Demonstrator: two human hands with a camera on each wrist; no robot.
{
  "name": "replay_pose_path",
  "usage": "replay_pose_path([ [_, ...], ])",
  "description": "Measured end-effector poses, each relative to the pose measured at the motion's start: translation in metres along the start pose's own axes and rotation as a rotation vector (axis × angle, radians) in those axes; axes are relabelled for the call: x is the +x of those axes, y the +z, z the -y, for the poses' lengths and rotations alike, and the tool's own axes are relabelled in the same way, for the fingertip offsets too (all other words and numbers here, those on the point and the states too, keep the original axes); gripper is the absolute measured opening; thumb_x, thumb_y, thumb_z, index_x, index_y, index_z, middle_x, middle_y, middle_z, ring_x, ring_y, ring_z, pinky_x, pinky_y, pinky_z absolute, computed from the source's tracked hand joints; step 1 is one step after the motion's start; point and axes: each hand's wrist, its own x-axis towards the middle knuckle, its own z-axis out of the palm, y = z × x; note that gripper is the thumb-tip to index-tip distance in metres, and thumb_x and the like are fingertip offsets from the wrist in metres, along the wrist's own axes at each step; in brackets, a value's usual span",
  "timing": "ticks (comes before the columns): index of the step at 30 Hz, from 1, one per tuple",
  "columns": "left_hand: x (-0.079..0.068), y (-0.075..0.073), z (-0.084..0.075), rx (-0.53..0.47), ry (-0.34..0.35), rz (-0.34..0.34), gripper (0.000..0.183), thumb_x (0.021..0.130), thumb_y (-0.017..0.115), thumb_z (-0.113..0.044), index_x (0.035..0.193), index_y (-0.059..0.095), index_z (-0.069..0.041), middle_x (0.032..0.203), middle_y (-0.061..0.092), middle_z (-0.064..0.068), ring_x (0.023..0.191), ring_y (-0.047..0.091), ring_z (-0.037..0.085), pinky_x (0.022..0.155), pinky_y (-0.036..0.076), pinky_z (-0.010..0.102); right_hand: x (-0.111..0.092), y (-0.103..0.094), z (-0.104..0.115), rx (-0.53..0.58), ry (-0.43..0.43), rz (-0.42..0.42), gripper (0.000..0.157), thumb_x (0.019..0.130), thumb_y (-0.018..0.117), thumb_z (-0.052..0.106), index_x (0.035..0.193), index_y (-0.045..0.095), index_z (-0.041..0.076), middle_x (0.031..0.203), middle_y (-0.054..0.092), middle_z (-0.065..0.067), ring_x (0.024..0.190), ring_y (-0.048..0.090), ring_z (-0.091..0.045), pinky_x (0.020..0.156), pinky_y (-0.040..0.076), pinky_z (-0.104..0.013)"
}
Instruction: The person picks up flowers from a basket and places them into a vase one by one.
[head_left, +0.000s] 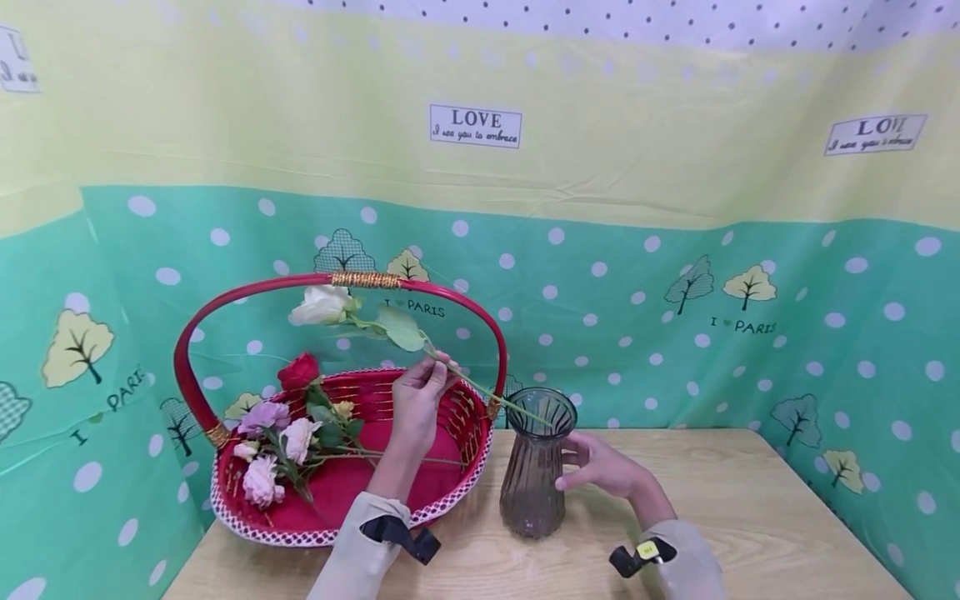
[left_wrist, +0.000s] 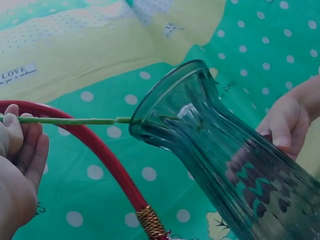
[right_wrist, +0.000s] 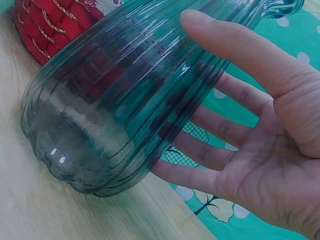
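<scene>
My left hand (head_left: 420, 396) pinches the green stem of a white rose (head_left: 322, 305) between thumb and fingers. Its bloom points up to the left, above the basket. The stem's lower end (left_wrist: 95, 121) slants into the mouth of a ribbed, dark glass vase (head_left: 531, 483), which stands upright on the table. On the vase's right side my right hand (head_left: 603, 468) holds it, thumb in front and fingers (right_wrist: 210, 125) reaching behind the glass. Some fingertips show only dimly through the glass in the right wrist view.
Left of the vase stands a red woven basket (head_left: 480, 482) with a tall arched handle (head_left: 183, 367). Inside lie a red rose (head_left: 298, 371), pale pink flowers (head_left: 262, 482) and a purple flower (head_left: 264, 415). A wooden table (head_left: 720, 500) carries everything, with a dotted curtain (head_left: 622, 367) behind.
</scene>
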Motion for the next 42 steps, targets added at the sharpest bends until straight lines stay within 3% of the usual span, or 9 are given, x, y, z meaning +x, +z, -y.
replay_pose_path([
  [9,-0.001,0.009,0.008,0.058,0.020,0.023,0.020,0.099,0.062,-0.005,0.094,0.076,-0.017,0.087,0.076,-0.004,0.087,0.074,0.009,0.089,0.062,0.030,0.000,0.003,0.004,-0.007,0.022,-0.013,0.082,0.085,0.079,0.003,0.154,0.034,-0.002,0.153,0.044,-0.024,0.139,0.046,-0.045,0.105,0.054,-0.040],
  [14,-0.002,0.011,0.010,0.091,0.009,0.028,0.012,0.099,0.064,-0.007,0.101,0.075,-0.004,0.087,0.076,-0.004,0.087,0.075,0.009,0.088,0.062,0.027,-0.001,0.004,0.005,-0.013,0.022,-0.011,0.083,0.086,0.078,0.004,0.155,0.033,-0.001,0.155,0.041,-0.026,0.140,0.045,-0.045,0.106,0.052,-0.036],
  [18,-0.001,0.011,0.012,0.111,-0.007,0.021,0.021,0.099,0.064,-0.008,0.109,0.070,0.009,0.087,0.077,-0.004,0.086,0.075,0.009,0.087,0.062,0.027,-0.002,0.003,0.005,-0.023,0.008,-0.007,0.082,0.086,0.078,0.004,0.155,0.034,-0.001,0.155,0.041,-0.026,0.140,0.045,-0.044,0.108,0.051,-0.037],
  [26,-0.001,0.011,0.020,0.114,-0.041,0.029,0.029,0.098,0.065,-0.007,0.115,0.066,0.016,0.086,0.077,-0.005,0.084,0.075,0.009,0.090,0.062,0.032,-0.001,0.003,0.003,-0.020,0.005,0.005,0.081,0.087,0.077,0.005,0.156,0.034,0.001,0.157,0.039,-0.026,0.139,0.047,-0.040,0.107,0.051,-0.036],
  [32,-0.001,0.011,0.024,0.084,-0.071,0.022,0.020,0.098,0.066,-0.009,0.110,0.073,0.007,0.085,0.076,-0.004,0.083,0.075,0.009,0.091,0.061,0.036,-0.001,0.001,0.000,-0.007,-0.004,0.015,0.080,0.088,0.076,0.003,0.155,0.033,-0.001,0.155,0.042,-0.024,0.137,0.050,-0.033,0.107,0.052,-0.035],
  [39,-0.001,0.012,0.027,0.042,-0.122,0.066,0.013,0.098,0.065,-0.006,0.101,0.078,-0.008,0.086,0.077,-0.004,0.083,0.075,0.009,0.087,0.062,0.028,0.000,0.001,-0.001,0.006,0.008,0.016,0.083,0.088,0.076,0.004,0.156,0.029,-0.004,0.155,0.039,-0.028,0.140,0.045,-0.044,0.105,0.054,-0.039],
  [42,0.001,0.011,0.027,0.057,-0.158,0.098,0.014,0.098,0.065,-0.004,0.103,0.077,-0.005,0.089,0.077,-0.003,0.083,0.075,0.010,0.088,0.062,0.029,0.000,0.000,-0.001,0.006,0.006,0.016,0.082,0.088,0.076,0.003,0.155,0.029,-0.005,0.155,0.039,-0.029,0.140,0.044,-0.046,0.104,0.054,-0.039],
])
